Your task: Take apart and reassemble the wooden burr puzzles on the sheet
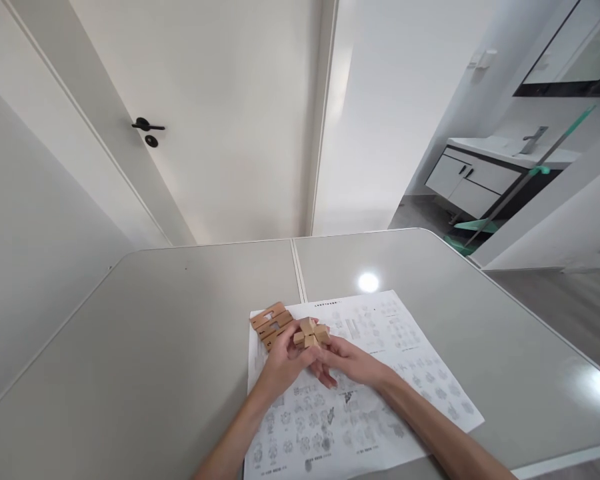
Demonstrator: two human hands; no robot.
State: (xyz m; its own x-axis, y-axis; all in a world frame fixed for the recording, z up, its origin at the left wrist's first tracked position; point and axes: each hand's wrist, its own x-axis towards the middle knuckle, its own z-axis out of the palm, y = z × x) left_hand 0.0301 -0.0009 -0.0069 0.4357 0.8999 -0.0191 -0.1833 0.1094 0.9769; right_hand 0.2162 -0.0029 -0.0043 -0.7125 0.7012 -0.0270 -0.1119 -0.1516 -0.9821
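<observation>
A small wooden interlocking puzzle [310, 332], built of light blocks that jut out in several directions, is held between both hands above a printed sheet. My left hand [286, 357] grips it from the left, with the thumb along its near side. From the right, my right hand [347, 360] closes on the same puzzle, some fingers curling beneath it. Just beyond my left hand lie flat brown wooden pieces [270, 320] with notches and printed numerals, side by side on the sheet. My left hand partly hides the nearest of them.
The large white instruction sheet [380, 400], covered in small diagrams, lies on a grey table [180, 347] with a seam down its middle. Past the far edge stands a white door [230, 100] with a black handle. A washbasin cabinet [475, 177] and a green-handled broom [540, 167] are at the right.
</observation>
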